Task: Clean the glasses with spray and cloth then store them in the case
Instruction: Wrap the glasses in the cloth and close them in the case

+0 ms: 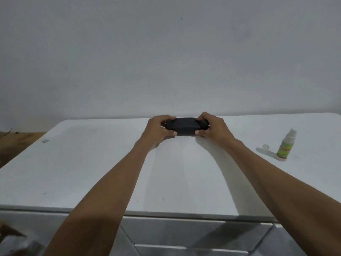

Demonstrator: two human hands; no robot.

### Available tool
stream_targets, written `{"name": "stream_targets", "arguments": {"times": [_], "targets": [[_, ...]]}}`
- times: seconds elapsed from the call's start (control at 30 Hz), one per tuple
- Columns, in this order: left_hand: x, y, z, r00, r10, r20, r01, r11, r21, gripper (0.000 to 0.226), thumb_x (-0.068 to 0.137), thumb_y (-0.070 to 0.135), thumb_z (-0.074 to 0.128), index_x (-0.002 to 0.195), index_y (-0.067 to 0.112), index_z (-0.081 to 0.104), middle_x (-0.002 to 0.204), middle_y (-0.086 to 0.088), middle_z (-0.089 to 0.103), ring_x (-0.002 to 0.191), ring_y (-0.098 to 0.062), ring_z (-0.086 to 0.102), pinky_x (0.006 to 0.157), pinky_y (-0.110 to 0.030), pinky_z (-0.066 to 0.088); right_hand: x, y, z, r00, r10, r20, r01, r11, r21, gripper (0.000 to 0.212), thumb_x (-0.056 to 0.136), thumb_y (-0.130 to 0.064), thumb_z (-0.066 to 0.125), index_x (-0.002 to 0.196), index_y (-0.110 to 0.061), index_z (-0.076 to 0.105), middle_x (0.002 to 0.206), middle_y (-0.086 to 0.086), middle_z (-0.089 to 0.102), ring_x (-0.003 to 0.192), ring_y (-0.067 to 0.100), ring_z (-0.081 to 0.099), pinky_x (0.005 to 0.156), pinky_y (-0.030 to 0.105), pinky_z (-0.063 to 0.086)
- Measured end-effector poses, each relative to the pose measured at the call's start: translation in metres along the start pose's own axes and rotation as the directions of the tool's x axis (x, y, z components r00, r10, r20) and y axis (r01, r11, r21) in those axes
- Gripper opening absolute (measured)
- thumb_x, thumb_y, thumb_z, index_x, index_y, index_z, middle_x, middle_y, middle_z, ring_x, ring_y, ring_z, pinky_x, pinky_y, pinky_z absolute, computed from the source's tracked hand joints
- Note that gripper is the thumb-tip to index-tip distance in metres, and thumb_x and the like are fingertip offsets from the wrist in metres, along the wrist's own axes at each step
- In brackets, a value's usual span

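A black glasses case (184, 126) lies closed at the far edge of the white table (92, 172), close to the wall. My left hand (158, 126) grips its left end and my right hand (212, 128) grips its right end, thumbs on the near side, fingers over the top. A small spray bottle (287, 145) with a green and red label stands upright to the right. Its clear cap (265, 146) lies just left of the bottle. Neither the glasses nor a cloth can be seen.
A grey-white wall (166, 52) rises directly behind the table. A small pale scrap (45, 140) lies near the table's left edge. Wooden floor (16, 143) shows at the left. Metallic drawer fronts (193, 235) sit below the table's near edge.
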State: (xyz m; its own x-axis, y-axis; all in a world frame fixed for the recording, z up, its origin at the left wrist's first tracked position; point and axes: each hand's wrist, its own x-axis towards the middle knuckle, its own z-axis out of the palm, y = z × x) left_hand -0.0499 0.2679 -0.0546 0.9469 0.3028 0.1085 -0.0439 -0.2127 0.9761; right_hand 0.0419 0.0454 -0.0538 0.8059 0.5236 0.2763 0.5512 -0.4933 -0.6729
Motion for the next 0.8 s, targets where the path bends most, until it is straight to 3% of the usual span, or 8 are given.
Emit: {"name": "stream_targets", "arguments": {"times": [0.17,0.37,0.57,0.67,0.73,0.8], "targets": [[0.044,-0.007,0.002,0.998,-0.004,-0.063,0.007,0.999,0.043,0.064,0.064,-0.022,0.081,0.117,0.011,0.074,0.121,-0.024,0.059,0.108,-0.041,0.064,0.074,-0.031,0.063,0.039,0.013,0.009,1.0,0.023,-0.021,-0.023,1.0,-0.013,0.036,0.082,-0.019,0.079,0.114,-0.021,0.061,0.108,0.007,0.065,0.098,0.028,0.06,0.085,0.041,0.051],[0.067,-0.024,-0.004,0.99,0.065,-0.127,-0.029,0.963,0.268,0.06,0.059,0.008,0.094,0.115,0.025,0.077,0.109,0.0,0.073,0.103,-0.023,0.07,0.093,-0.043,0.06,0.058,0.024,0.02,0.999,0.009,-0.052,-0.011,0.999,-0.048,0.036,0.085,-0.019,0.075,0.119,-0.019,0.063,0.11,0.004,0.064,0.099,0.024,0.058,0.083,0.035,0.046],[0.064,-0.019,-0.001,0.993,0.067,-0.101,-0.027,0.932,0.362,0.055,0.066,0.008,0.09,0.115,0.028,0.074,0.105,0.008,0.07,0.102,-0.022,0.068,0.092,-0.039,0.059,0.054,0.02,0.021,0.998,0.021,-0.065,-0.025,0.997,-0.072,0.039,0.084,-0.017,0.074,0.122,-0.019,0.065,0.111,0.004,0.067,0.1,0.024,0.06,0.08,0.032,0.044],[0.054,-0.002,0.011,0.987,0.13,-0.097,-0.048,0.805,0.592,0.056,0.074,0.012,0.085,0.126,0.02,0.068,0.112,0.003,0.063,0.111,-0.024,0.059,0.088,-0.029,0.052,0.047,0.009,0.012,0.997,0.03,-0.074,-0.038,0.992,-0.119,0.041,0.084,-0.014,0.071,0.125,-0.021,0.066,0.116,0.006,0.067,0.107,0.027,0.062,0.085,0.035,0.049],[0.047,0.01,0.022,0.969,0.217,-0.117,-0.065,0.683,0.728,0.064,0.074,0.023,0.086,0.134,0.02,0.062,0.128,-0.007,0.059,0.122,-0.028,0.051,0.098,-0.036,0.048,0.038,0.0,0.0,0.992,0.036,-0.12,-0.051,0.991,-0.125,0.042,0.088,-0.014,0.069,0.129,-0.022,0.065,0.124,0.007,0.065,0.115,0.026,0.06,0.09,0.033,0.048],[0.038,0.022,0.038,0.962,0.251,-0.111,-0.092,0.677,0.731,0.062,0.074,0.026,0.086,0.132,0.02,0.064,0.131,-0.008,0.06,0.125,-0.03,0.049,0.101,-0.037,0.044,0.028,-0.009,-0.019,0.983,0.028,-0.18,-0.053,0.989,-0.138,0.041,0.091,-0.015,0.068,0.132,-0.022,0.064,0.13,0.007,0.063,0.121,0.025,0.058,0.093,0.032,0.046]]}}
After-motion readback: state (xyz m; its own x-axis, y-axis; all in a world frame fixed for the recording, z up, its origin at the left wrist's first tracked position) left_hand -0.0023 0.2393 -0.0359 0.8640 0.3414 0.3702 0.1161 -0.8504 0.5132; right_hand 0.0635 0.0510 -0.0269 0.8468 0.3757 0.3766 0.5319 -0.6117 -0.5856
